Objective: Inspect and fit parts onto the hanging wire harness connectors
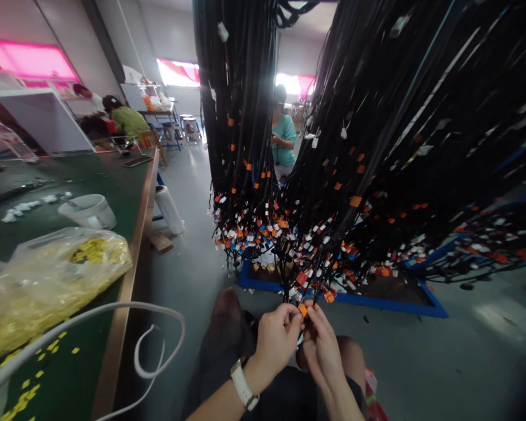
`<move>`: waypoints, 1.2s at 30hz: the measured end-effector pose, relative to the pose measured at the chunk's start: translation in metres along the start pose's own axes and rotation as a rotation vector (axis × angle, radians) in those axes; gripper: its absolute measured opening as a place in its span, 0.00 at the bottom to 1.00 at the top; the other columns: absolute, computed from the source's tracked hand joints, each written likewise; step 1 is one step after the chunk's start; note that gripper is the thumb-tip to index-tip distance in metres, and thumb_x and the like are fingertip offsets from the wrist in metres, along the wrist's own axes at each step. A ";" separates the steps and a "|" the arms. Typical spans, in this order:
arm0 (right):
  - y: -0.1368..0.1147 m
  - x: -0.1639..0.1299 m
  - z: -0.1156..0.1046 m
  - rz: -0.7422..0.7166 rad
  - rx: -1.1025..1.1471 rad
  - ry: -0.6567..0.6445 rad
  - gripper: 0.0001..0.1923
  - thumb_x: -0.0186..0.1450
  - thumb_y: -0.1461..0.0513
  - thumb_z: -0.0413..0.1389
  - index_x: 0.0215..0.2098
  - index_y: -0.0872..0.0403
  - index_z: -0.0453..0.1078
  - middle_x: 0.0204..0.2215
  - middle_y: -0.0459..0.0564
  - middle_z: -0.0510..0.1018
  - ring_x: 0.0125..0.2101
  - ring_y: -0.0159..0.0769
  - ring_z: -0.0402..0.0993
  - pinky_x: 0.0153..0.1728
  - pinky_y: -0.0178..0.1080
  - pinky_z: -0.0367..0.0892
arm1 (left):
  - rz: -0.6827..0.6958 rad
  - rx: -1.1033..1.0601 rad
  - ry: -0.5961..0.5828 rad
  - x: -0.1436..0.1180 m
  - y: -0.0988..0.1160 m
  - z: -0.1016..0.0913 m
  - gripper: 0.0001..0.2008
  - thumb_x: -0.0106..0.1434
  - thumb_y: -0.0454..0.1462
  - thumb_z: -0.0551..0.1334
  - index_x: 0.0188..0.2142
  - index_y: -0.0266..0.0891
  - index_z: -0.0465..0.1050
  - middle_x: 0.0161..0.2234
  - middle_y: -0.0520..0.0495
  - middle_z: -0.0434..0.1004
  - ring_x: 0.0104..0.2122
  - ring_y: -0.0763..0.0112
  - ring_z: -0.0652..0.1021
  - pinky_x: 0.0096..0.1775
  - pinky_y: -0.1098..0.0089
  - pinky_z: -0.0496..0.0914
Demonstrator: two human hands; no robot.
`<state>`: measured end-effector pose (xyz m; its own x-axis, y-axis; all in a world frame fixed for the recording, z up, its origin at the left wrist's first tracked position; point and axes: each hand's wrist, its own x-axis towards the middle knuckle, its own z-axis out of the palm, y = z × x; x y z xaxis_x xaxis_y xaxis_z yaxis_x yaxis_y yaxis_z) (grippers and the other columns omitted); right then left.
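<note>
My left hand [275, 338] and my right hand [323, 345] meet low in the middle of the view, over my lap. Both pinch one small orange connector [304, 310] at the end of a black cable. That cable rises into a dense curtain of hanging black cable harnesses [333, 175], whose lower ends carry several orange, white and blue connectors [263, 225]. A white watch sits on my left wrist [244, 386].
A green worktable [114, 193] runs along the left, with a bag of yellow parts [48, 280], a white bowl [90, 210] and a white cable [127, 310]. A blue floor frame [377, 301] lies under the harnesses. Other people work at the back left and behind the cables.
</note>
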<state>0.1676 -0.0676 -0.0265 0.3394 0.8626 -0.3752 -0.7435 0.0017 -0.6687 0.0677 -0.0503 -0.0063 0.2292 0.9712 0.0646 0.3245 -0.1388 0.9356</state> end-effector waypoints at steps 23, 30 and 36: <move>0.000 -0.004 0.000 -0.010 -0.007 -0.009 0.12 0.50 0.60 0.66 0.33 0.52 0.75 0.29 0.43 0.78 0.32 0.29 0.72 0.36 0.30 0.68 | 0.133 0.154 -0.065 0.003 -0.005 -0.003 0.05 0.59 0.34 0.56 0.31 0.39 0.70 0.17 0.56 0.66 0.18 0.77 0.67 0.25 0.76 0.57; 0.001 -0.002 -0.001 -0.011 0.004 0.008 0.12 0.48 0.61 0.67 0.32 0.52 0.76 0.29 0.43 0.78 0.31 0.29 0.73 0.36 0.30 0.68 | 0.146 0.159 -0.059 0.005 -0.005 -0.004 0.05 0.58 0.33 0.56 0.31 0.38 0.71 0.17 0.55 0.67 0.19 0.77 0.68 0.25 0.76 0.58; 0.001 -0.001 -0.001 -0.012 0.003 0.017 0.13 0.48 0.61 0.67 0.32 0.52 0.76 0.30 0.43 0.79 0.32 0.29 0.73 0.37 0.30 0.68 | 0.139 0.135 -0.071 0.006 -0.003 -0.005 0.05 0.58 0.33 0.57 0.31 0.39 0.71 0.17 0.55 0.69 0.18 0.77 0.68 0.25 0.77 0.58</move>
<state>0.1671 -0.0696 -0.0275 0.3583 0.8539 -0.3776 -0.7409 0.0139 -0.6715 0.0635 -0.0433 -0.0075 0.3429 0.9255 0.1610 0.4042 -0.3001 0.8640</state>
